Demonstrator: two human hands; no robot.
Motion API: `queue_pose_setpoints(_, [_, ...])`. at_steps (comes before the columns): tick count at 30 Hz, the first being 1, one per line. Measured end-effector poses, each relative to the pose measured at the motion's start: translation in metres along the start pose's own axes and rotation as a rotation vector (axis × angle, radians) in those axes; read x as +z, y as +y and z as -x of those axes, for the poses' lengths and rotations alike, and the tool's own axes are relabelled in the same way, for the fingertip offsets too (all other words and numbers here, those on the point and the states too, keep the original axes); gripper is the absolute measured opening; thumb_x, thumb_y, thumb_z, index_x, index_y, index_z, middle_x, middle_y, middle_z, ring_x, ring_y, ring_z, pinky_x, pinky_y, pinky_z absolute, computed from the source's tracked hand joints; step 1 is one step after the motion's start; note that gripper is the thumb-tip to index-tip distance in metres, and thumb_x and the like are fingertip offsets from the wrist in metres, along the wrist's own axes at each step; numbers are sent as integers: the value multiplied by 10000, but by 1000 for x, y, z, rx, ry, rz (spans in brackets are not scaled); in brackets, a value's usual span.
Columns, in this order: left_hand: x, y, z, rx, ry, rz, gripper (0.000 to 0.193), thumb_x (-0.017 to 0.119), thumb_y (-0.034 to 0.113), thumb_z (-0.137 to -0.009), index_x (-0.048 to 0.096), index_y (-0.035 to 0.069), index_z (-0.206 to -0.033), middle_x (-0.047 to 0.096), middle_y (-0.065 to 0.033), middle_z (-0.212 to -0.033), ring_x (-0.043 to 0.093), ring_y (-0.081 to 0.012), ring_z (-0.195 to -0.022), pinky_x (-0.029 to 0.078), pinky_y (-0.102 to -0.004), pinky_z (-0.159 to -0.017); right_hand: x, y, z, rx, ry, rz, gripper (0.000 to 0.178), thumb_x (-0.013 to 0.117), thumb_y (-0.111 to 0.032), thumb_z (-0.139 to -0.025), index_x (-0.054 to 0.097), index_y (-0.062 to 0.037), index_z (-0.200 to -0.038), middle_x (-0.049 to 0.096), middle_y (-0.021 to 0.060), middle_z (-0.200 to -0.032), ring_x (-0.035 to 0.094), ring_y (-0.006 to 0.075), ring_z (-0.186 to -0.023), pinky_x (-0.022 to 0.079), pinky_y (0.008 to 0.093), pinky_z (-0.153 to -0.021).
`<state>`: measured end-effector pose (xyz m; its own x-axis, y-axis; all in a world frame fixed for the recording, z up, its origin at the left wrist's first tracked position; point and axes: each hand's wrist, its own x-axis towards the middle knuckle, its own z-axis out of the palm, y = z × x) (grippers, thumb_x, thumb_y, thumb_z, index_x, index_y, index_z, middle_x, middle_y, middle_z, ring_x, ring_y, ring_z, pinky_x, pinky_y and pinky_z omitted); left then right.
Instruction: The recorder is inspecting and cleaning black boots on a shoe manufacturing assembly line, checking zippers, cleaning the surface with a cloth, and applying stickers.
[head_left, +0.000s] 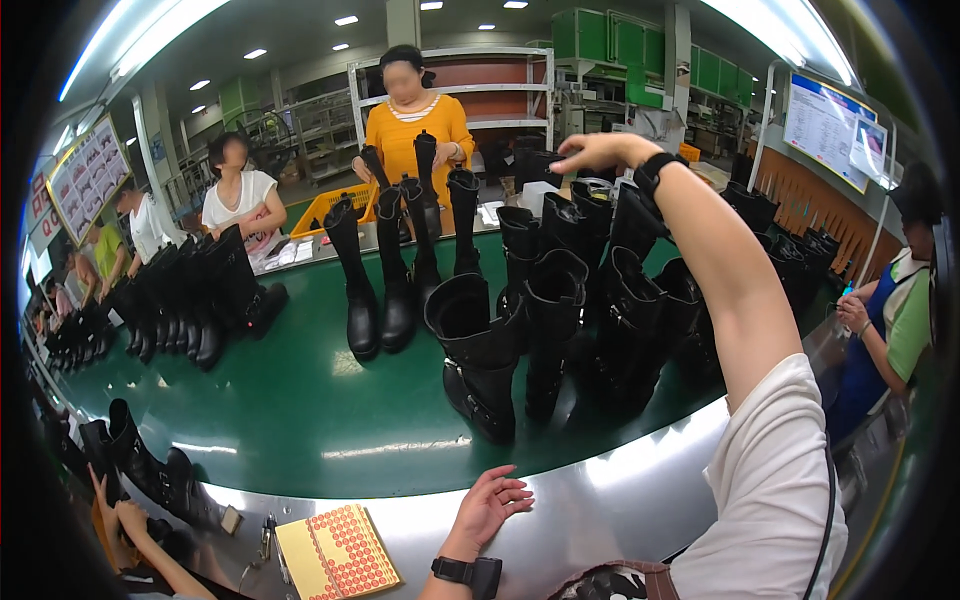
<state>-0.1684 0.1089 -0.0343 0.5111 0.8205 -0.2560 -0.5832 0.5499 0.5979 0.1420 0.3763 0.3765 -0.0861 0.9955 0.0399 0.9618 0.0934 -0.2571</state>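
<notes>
My left hand (pixel 490 512) hovers at the steel edge of the bench, fingers loosely spread, with nothing in it. In front of it stands a black buckled boot (pixel 478 375), turned slightly aside. My right arm stretches far forward over a cluster of black boots. At its end my right hand (pixel 600 152) is held above the boot tops with fingers extended, and no object shows in it. Below that hand are a tall boot (pixel 556 325) and another boot (pixel 630 320), standing close together. Both my wrists wear black bands.
A green work surface (pixel 290 420) has a steel border (pixel 590 510). Tall boots (pixel 395 270) stand before a person in orange (pixel 420 120). More boots (pixel 190 300) line the left. A sticker sheet (pixel 338 555) lies near me. Co-worker's hands (pixel 125 515) work at lower left; another person (pixel 885 320) is right.
</notes>
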Motion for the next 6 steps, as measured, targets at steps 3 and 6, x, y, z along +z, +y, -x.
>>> queue_pose_setpoints(3, [-2, 1, 1, 1, -23, 3, 330, 439, 136, -987, 453, -22, -1276, 621, -212, -1027, 639, -336, -970, 524, -526, -901, 34, 20, 6, 40, -96, -150, 994, 663, -744, -710, 369, -179, -1473, 402, 194, -1474, 425, 371, -1329, 427, 552, -979])
queue_pose_setpoints(6, [-6, 0, -1, -16, -26, 20, 349, 452, 158, -988, 449, -16, -1291, 623, -222, -1050, 637, -347, -983, 515, -535, -916, 73, 17, -19, -138, -60, -22, 1022, 642, -768, -706, 336, -192, -1492, 322, 158, -1535, 355, 382, -1382, 245, 571, -1126])
